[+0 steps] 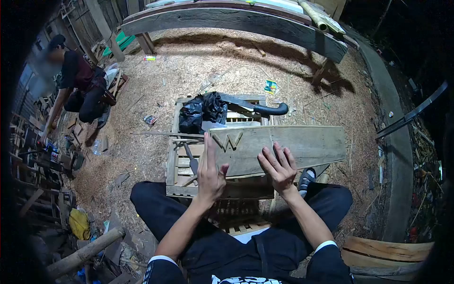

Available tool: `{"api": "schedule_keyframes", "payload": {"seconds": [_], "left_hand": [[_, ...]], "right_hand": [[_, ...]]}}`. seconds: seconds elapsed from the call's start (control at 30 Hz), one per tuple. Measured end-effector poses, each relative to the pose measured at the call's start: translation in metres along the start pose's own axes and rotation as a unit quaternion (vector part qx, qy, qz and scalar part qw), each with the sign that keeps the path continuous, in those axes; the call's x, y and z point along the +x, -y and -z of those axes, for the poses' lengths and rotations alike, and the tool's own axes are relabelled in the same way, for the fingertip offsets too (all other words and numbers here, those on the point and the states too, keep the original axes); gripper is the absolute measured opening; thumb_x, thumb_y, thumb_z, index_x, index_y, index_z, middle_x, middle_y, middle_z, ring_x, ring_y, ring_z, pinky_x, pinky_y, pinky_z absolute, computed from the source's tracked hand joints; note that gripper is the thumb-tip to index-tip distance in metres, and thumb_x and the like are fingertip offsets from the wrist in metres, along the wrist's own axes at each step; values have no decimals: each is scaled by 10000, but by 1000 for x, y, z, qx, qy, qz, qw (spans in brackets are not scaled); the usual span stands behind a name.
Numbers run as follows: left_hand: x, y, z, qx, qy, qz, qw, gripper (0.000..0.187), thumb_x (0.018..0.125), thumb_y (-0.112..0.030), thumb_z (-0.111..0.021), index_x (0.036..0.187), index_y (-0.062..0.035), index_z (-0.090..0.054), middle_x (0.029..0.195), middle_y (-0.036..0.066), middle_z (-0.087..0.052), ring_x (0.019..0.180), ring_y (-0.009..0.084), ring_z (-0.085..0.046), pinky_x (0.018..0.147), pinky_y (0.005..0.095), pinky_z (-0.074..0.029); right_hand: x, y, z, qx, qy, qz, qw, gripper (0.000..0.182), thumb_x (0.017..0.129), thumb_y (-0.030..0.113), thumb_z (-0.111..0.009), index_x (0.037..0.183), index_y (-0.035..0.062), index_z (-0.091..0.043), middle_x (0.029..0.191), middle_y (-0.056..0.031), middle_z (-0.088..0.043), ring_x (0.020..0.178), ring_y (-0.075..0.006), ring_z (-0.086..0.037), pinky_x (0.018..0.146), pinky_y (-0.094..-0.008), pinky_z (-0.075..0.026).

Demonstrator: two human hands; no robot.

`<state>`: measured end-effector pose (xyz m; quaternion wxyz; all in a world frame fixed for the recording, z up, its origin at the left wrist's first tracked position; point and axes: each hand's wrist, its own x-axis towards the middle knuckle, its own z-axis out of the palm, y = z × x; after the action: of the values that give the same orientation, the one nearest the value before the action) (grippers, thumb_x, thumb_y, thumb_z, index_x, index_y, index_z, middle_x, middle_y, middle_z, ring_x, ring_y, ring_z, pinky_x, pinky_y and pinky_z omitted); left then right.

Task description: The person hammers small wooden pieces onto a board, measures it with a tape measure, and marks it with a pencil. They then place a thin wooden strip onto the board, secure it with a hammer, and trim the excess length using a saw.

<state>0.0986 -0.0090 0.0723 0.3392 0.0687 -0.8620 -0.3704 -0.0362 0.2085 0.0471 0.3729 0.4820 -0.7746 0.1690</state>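
Note:
A long wooden board (302,144) lies across a slatted wooden crate (172,165) in front of my knees. Near its left end, small wood strips (228,141) form a zigzag like a W. My left hand (210,176) is upright at the board's left end, fingers stretched out, thumb apart, nothing in it. Spread over the middle of the board's near side is my right hand (279,170), palm down, also holding nothing. Left of the board, a dark tool like a chisel (191,160) rests on the slats.
Behind the board lie a black plastic bag (203,112) and a handsaw (269,109) with a dark handle. A heavy wooden bench (236,21) spans the back. At the left, another person (85,80) crouches near scrap wood. Shavings cover the ground (132,156).

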Motion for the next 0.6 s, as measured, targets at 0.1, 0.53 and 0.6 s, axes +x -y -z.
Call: {"api": "schedule_keyframes", "payload": {"seconds": [0.1,0.53,0.6], "left_hand": [[2,16,-4,34,40,-26,998,1003,1004,-516,-657,1671,53,-170,1702,341,-237,1552,500,-325,1245,507,-327],[-2,30,-17,3,25,-98,995,667,982,-17,-498,1638,-17,-378,1711,359,-204,1560,528,-298,1221,504,-370],[-3,30,-17,-1,31,-101,994,668,990,-33,-512,1642,-23,-371,1715,355,-189,1559,535,-293,1228,515,-363]], "right_hand": [[-2,-1,2,-15,25,8,1000,291,971,215,-680,1239,254,-788,1359,1,-740,1337,-276,-656,1127,-461,-475],[-10,0,19,-66,42,37,996,303,988,317,-690,1283,347,-755,1401,83,-716,1348,-185,-641,1220,-445,-334],[-11,0,21,-73,43,37,996,298,990,325,-690,1280,354,-755,1400,89,-716,1349,-181,-639,1229,-447,-311]]}}
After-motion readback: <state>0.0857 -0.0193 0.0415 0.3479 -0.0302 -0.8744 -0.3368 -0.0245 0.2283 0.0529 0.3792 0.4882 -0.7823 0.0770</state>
